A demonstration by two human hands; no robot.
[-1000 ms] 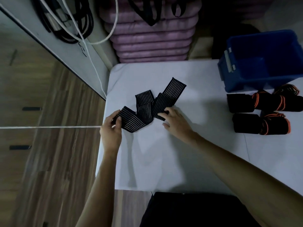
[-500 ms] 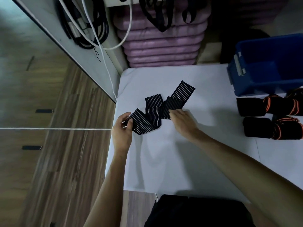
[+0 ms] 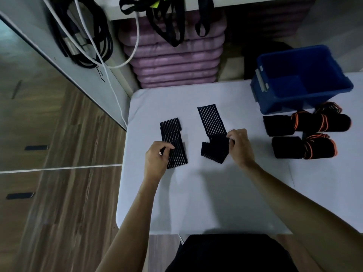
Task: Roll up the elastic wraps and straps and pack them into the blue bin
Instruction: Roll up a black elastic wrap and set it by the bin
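Observation:
Two black ribbed elastic wraps lie apart on the white table (image 3: pixel 206 193). My left hand (image 3: pixel 157 160) pinches the left wrap (image 3: pixel 172 138), which lies folded in a short strip. My right hand (image 3: pixel 239 146) grips the right wrap (image 3: pixel 213 132) at a fold; its long end reaches toward the table's back. The blue bin (image 3: pixel 302 79) stands at the back right and looks empty. In front of it lie black wraps with orange edging (image 3: pixel 306 122), and a second pair (image 3: pixel 304 147) nearer to me.
Purple mats (image 3: pixel 172 61) are stacked behind the table, with black straps (image 3: pixel 167 20) hanging over them. Black and white cables (image 3: pixel 84 40) hang on the wall at the left. Wooden floor lies to the left of the table edge.
The two wraps, tangled together in one pile before, now lie separated. My left hand has drawn one to the left and my right hand has pulled the other to the right.

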